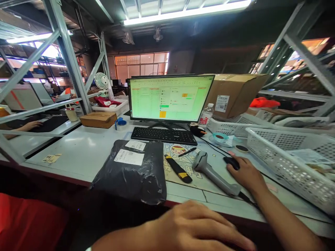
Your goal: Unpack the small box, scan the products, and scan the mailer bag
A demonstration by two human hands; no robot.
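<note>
My right hand (247, 174) rests over a black computer mouse (231, 162), its fingers curled along it. Low in the foreground, my left hand (193, 226) stretches in front of the table edge with fingers extended and nothing visible in them. To the left of the mouse lies a grey barcode scanner (213, 174), handle toward me. A black and yellow utility knife (178, 169) and a black pen (187, 152) are beside it. A black plastic parcel (138, 177) with white labels lies at the table's front edge. Behind these stand a black keyboard (163, 135) and a lit monitor (170, 99).
A white perforated basket (290, 150) flanks my right arm. Behind it sits a large cardboard box (232, 94) near a water bottle (206, 115). Blue tape (120, 122) and a flat brown box (98, 119) lie left. A co-worker's hand (32, 125) shows beyond the metal frame (69, 52).
</note>
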